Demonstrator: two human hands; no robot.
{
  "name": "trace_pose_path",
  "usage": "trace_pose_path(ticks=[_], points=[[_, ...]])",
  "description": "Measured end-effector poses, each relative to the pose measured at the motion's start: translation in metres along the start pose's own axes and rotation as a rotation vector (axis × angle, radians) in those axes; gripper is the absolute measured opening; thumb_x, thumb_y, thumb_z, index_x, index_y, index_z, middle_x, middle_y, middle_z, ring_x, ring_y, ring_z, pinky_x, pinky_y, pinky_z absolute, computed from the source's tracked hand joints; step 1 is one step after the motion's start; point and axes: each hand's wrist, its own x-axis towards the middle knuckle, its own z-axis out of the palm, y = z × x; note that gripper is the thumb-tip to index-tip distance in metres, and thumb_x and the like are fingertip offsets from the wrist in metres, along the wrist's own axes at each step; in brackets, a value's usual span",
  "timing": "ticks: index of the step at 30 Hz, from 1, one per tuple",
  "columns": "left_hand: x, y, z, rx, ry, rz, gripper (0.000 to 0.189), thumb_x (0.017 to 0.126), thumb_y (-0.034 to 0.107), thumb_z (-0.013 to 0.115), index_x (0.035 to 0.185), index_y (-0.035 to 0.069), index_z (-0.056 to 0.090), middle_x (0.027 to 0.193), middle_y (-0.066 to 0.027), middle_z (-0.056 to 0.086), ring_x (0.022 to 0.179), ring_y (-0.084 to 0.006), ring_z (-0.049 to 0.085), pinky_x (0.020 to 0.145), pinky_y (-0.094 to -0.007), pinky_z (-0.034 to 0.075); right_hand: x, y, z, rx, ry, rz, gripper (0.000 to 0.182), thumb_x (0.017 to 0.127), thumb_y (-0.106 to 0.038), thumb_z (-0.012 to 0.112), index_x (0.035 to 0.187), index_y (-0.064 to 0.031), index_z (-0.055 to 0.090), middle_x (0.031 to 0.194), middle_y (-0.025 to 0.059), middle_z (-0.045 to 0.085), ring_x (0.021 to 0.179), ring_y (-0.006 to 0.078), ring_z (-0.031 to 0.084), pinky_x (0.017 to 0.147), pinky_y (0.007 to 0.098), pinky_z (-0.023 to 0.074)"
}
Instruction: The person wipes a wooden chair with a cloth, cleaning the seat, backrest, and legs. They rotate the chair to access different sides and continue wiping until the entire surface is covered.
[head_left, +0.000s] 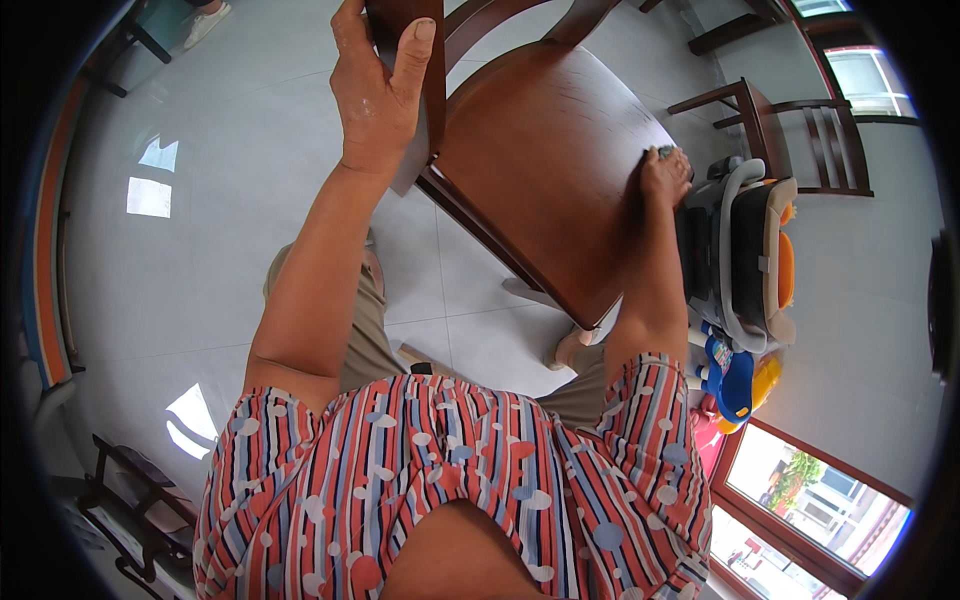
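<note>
A dark brown wooden chair (540, 157) stands tilted in the view in front of me, its seat broad and glossy with worn streaks near the far edge. My left hand (382, 82) is at the chair's backrest post (435, 90), thumb on the near face, the fingers partly hidden behind the wood. Over at the right edge of the seat, my right hand (665, 176) presses on a small dark greenish cloth or pad (664, 152), of which only a bit shows past the fingers.
Close beside the seat's right edge stands a grey and black child's seat or stroller-like item (724, 247). Blue and yellow plastic toys (731, 382) lie nearer. Another wooden chair (825, 146) is beyond. A person's shoe (208, 25) shows at upper left.
</note>
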Motion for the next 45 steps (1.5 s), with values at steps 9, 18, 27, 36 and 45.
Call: trace_pose_path(ticks=[9,18,27,36,45], points=[[0.0,0.004,0.009,-0.04,-0.005,0.03,0.052,0.103,0.025,0.062,0.145,0.001,0.041,0.119,-0.0109,0.061,0.109,-0.0196,0.057,0.098,-0.0333,0.045,-0.027,-0.163,0.017,0.281,0.323,-0.474,0.075,0.099,-0.057,0.052,0.155,-0.0082,0.04,0.161,0.0166,0.04,0.152,0.0306,0.031,0.124,0.0519,0.0218],[0.003,-0.006,0.003,-0.046,0.021,0.007,0.052,0.103,0.024,0.063,0.144,0.001,0.042,0.121,-0.0132,0.062,0.11,-0.0212,0.059,0.098,-0.0342,0.047,-0.15,-0.194,0.009,0.331,0.231,-0.908,0.069,0.099,-0.043,0.057,0.156,-0.0105,0.038,0.161,0.0135,0.039,0.153,0.0309,0.03,0.125,0.053,0.0198],[-0.012,-0.047,-0.005,0.056,-0.108,-0.102,0.064,0.107,0.053,0.047,0.148,0.005,0.04,0.106,-0.0087,0.064,0.095,-0.0201,0.059,0.09,-0.0315,0.048,-0.239,-0.117,0.001,0.332,0.094,-0.916,0.073,0.089,-0.015,0.072,0.154,-0.0072,0.04,0.159,0.0155,0.04,0.151,0.0321,0.033,0.125,0.0493,0.0236],[-0.025,-0.072,-0.003,-0.022,-0.127,-0.35,0.064,0.106,0.058,0.044,0.141,0.004,0.054,0.109,-0.0121,0.068,0.105,-0.0236,0.063,0.098,-0.0348,0.047,-0.238,-0.091,-0.002,0.948,-0.082,-0.586,0.053,0.094,0.004,0.056,0.145,-0.0054,0.047,0.146,0.016,0.054,0.137,0.0307,0.053,0.116,0.0484,0.0411],[-0.026,-0.065,0.006,-0.101,-0.194,-0.43,0.061,0.107,0.055,0.045,0.136,0.003,0.058,0.115,-0.0131,0.068,0.112,-0.0229,0.063,0.104,-0.0351,0.044,-0.173,-0.119,-0.058,1.884,-0.591,0.035,0.035,0.103,-0.025,0.057,0.13,-0.0031,0.057,0.113,0.0118,0.068,0.096,0.0252,0.068,0.081,0.0398,0.0565]])
